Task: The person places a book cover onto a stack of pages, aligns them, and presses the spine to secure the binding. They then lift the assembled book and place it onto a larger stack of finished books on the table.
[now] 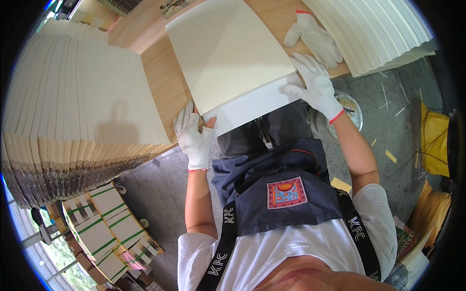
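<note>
A cream sheet of paper [233, 53] lies on the wooden table in front of me, and a white strip of paper [255, 105] shows along its near edge. At the left near corner is my left hand [195, 138], in a white knit glove with bare thumb tip. Its thumb and fingers are apart, touching the corner. My gloved right hand [316, 87] rests at the right near corner, fingers spread, its thumb over the white strip. Beyond it lies an unworn white glove [315, 39] with a red cuff edge.
Tall paper stacks stand at left [82, 97] and right [369, 34] of the wooden table [162, 82]. Below the right side sits a round bucket [357, 109]. Paper scraps and a yellow bag [434, 140] are on the floor; strapped bundles [104, 228] stand lower left.
</note>
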Demonstrator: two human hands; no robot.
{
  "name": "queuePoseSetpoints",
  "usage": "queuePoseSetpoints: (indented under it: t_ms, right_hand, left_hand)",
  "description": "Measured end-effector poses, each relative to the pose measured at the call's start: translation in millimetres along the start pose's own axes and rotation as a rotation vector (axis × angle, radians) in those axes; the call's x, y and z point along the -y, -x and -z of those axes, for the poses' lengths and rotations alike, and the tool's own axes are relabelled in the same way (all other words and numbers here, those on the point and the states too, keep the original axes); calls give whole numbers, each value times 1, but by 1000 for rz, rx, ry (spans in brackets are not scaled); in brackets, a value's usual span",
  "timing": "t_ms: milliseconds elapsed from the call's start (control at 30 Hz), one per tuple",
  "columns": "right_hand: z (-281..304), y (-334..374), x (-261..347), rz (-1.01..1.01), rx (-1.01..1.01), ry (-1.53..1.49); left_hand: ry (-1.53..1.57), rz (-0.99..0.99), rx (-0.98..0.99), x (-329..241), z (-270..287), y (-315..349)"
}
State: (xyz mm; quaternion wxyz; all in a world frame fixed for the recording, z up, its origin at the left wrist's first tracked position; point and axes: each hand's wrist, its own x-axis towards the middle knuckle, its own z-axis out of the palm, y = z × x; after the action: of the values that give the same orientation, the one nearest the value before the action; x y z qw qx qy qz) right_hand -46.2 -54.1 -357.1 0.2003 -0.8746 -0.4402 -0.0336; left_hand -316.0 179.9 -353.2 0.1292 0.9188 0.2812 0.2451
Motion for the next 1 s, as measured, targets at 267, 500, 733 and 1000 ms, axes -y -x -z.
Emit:
queuePoseSetpoints:
  t_ms: [267, 500, 733, 1000]
  right_hand:
    - [0, 0, 0, 10, -3, 5]
    - [2, 0, 2, -2, 22, -2]
    - [2, 1, 2, 13, 7, -7]
    - [35, -3, 1, 5, 76, -412]
  left_hand:
    - [-81, 74, 6, 0, -2, 3]
    - [3, -301, 243, -65, 26, -24]
    - [-45, -259, 336, -56, 27, -37]
    - [-101, -334, 288, -54, 30, -35]
